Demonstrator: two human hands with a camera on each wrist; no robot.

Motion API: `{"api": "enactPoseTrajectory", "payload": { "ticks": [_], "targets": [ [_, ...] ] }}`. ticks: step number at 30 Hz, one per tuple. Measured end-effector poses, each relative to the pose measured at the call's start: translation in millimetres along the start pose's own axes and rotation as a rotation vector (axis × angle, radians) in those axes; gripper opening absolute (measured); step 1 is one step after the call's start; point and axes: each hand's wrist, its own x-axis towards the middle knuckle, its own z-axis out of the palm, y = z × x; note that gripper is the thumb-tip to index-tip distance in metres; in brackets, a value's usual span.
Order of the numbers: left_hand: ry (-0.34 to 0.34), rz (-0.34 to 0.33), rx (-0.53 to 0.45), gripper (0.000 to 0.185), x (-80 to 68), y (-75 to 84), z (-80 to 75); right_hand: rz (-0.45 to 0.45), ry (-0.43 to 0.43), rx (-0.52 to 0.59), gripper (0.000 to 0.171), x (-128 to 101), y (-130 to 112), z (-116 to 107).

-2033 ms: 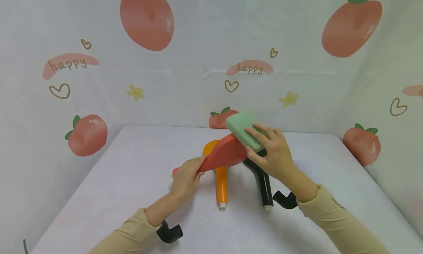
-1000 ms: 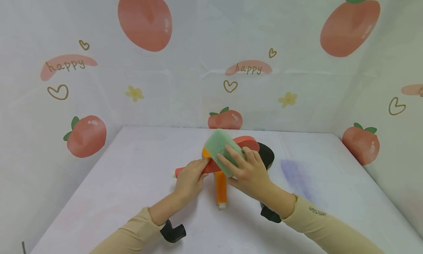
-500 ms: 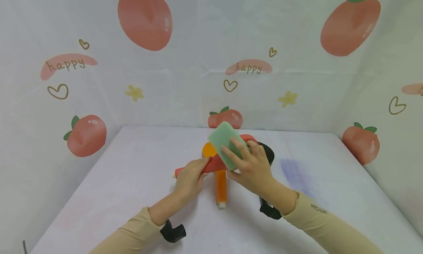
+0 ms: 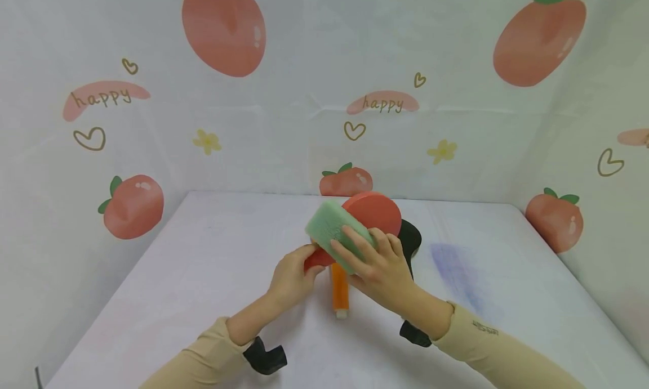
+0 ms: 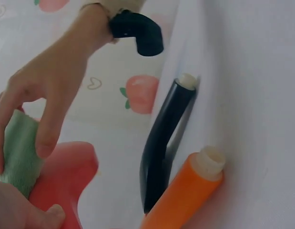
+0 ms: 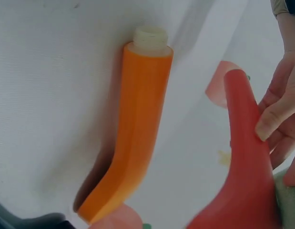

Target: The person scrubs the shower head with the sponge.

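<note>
My left hand (image 4: 296,273) grips the handle of a red paddle-shaped thing (image 4: 377,213) and holds it above the table, its round face tilted up. My right hand (image 4: 372,262) grips a green sponge (image 4: 329,227) and presses it against the red thing's neck. In the left wrist view the sponge (image 5: 13,148) lies on the red thing (image 5: 61,179) under the right hand's fingers (image 5: 47,129). In the right wrist view the left hand's fingers (image 6: 278,112) curl round the red thing (image 6: 245,167).
An orange paddle-shaped thing (image 4: 339,292) lies on the white table (image 4: 203,265) under the hands, also in the right wrist view (image 6: 137,119). A black one (image 4: 409,238) lies to its right, half hidden. A bluish stain (image 4: 453,271) marks the cloth. Printed walls close three sides.
The red thing's round head has swung up to face me, its handle end now hidden in my left hand. The sponge has slid down and left along it.
</note>
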Motion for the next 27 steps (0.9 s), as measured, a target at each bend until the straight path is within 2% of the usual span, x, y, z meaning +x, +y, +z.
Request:
{"api": "enactPoseTrajectory", "payload": {
  "ticks": [4, 7, 10, 13, 18, 23, 27],
  "targets": [
    [-0.007, -0.052, -0.188, 0.042, 1.6, -3.7, -1.3, 0.028, 0.005, 0.075, 0.058, -4, 4, -4],
    [-0.037, -0.115, -0.349, 0.049, 2.4, -7.3, -0.8, 0.060, 0.018, 0.124, 0.045, -8, 9, -5],
    [-0.075, -0.215, -0.520, 0.054, 3.6, -10.6, 0.6, 0.083, 0.055, 0.165, 0.032, -11, 13, -6],
    [-0.103, -0.315, -0.661, 0.058, 5.1, -12.1, 0.7, 0.097, 0.102, 0.198, 0.029, -14, 17, -5],
    [-0.129, -0.423, -0.824, 0.061, 5.8, -7.4, -4.4, 0.142, 0.136, 0.252, 0.028, -22, 26, -3],
    [-0.157, -0.467, -0.981, 0.059, 5.0, -1.6, -8.6, 0.249, 0.132, 0.336, 0.032, -29, 32, -2],
    [-0.205, -0.452, -1.107, 0.057, 3.7, -0.7, -9.9, 0.321, 0.103, 0.422, 0.039, -32, 33, 0]
  ]
}}
